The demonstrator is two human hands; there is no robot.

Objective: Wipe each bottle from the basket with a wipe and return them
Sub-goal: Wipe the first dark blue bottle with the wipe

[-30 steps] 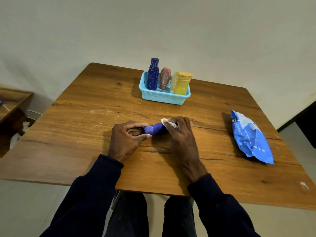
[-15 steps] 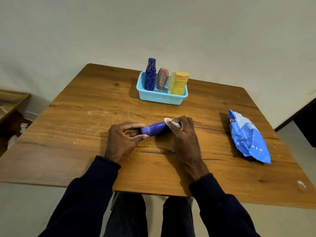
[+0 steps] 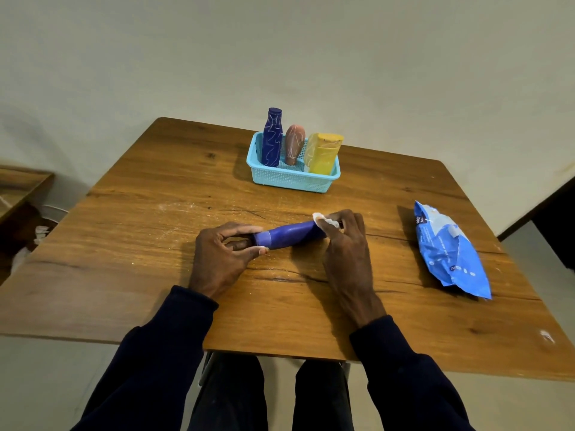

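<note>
A purple-blue bottle (image 3: 287, 234) lies on its side on the wooden table (image 3: 140, 244), held between both hands. My left hand (image 3: 222, 259) pinches its left end between thumb and fingers. My right hand (image 3: 345, 241) grips a white wipe (image 3: 325, 219) against the bottle's right end. At the table's far side stands a light blue basket (image 3: 291, 178) with three bottles upright in it: a dark blue one (image 3: 272, 138), a pinkish-brown one (image 3: 294, 144) and a yellow one (image 3: 325, 154).
A blue pack of wipes (image 3: 449, 253) lies on the table to the right of my right hand. A low wooden shelf (image 3: 18, 188) stands off the table's left side. The wall rises just behind the table.
My right hand with the wipe has slid to the right along the bottle, baring more of the bottle's body. My left hand keeps its hold at the left end.
</note>
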